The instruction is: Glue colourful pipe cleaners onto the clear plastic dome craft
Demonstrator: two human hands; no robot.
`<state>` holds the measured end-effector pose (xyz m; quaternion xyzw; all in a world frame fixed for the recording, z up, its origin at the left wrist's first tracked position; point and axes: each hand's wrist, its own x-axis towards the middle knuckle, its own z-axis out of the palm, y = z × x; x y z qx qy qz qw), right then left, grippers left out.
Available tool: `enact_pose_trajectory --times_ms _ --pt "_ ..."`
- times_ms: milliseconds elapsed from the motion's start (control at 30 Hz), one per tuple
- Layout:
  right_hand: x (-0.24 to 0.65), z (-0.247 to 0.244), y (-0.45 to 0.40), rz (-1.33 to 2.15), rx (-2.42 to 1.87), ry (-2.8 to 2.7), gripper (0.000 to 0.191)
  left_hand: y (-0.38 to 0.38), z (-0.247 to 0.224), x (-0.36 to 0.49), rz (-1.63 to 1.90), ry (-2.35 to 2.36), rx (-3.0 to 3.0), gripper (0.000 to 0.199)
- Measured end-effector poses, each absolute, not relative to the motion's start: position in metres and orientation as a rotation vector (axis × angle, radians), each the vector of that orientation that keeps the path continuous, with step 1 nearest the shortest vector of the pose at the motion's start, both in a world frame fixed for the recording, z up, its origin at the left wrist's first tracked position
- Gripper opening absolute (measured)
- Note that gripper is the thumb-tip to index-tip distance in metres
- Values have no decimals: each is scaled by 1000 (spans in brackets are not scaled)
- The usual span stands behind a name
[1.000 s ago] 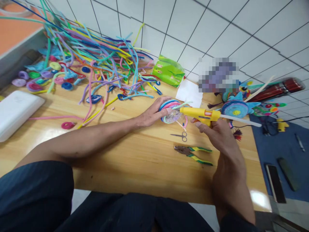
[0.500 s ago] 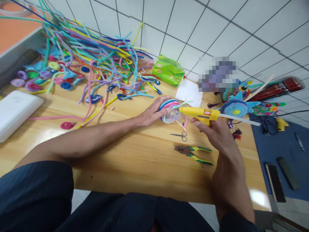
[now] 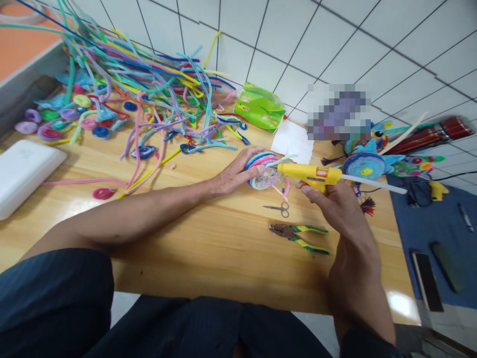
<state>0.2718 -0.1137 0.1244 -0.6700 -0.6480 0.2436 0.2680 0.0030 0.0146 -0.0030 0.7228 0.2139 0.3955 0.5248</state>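
My left hand (image 3: 240, 171) is closed on a round craft piece (image 3: 262, 160) banded with blue, pink and pale pipe cleaner, with a clear, shiny part facing right. A pale green pipe cleaner (image 3: 285, 158) sticks out from it. My right hand (image 3: 331, 201) grips a yellow glue gun (image 3: 309, 173), and a long white glue stick (image 3: 374, 183) juts from its back. The gun's nozzle points left at the piece, touching or very close to it; I cannot tell which. Small scissors (image 3: 278, 207) and pliers (image 3: 296, 236) with green and yellow handles lie just below.
Loose pipe cleaners (image 3: 160, 84) heap along the wall at the back left, with coiled pieces around them. A white box-like device (image 3: 28, 174) stands at left. Behind my hands are a green packet (image 3: 259, 107) and white paper (image 3: 292, 141). At right sit a blue fish-like craft (image 3: 363, 166) and phone (image 3: 427, 281).
Almost nothing differs. The view has shifted very slightly, and both hands keep their hold on the round piece and the glue gun.
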Motion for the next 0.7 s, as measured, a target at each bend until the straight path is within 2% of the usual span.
enact_pose_trajectory --times_ms 700 --pt "270 125 -114 636 -1797 -1770 42 16 -4 4 945 499 1715 72"
